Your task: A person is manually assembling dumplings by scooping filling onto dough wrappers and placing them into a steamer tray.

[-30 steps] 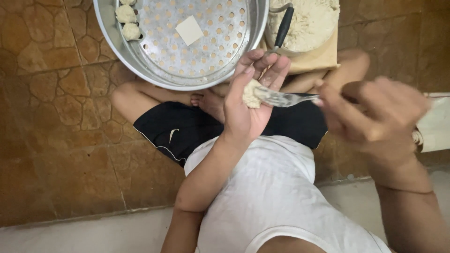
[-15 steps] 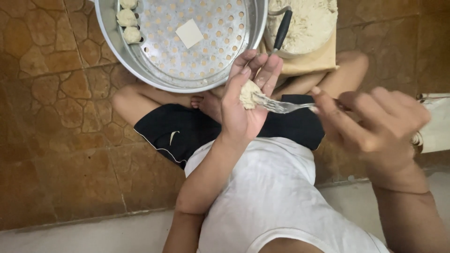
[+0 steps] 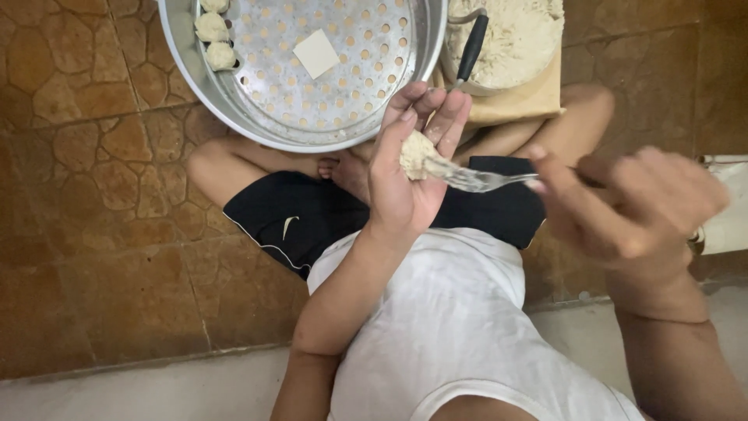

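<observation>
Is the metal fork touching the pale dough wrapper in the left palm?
Touching. The head view shows the metal fork's tines resting on the pale dough wrapper cupped in the left hand.

Open floor (image 3: 101,257) left; steamer tray (image 3: 234,117) and bowl (image 3: 506,47) block ahead.
</observation>
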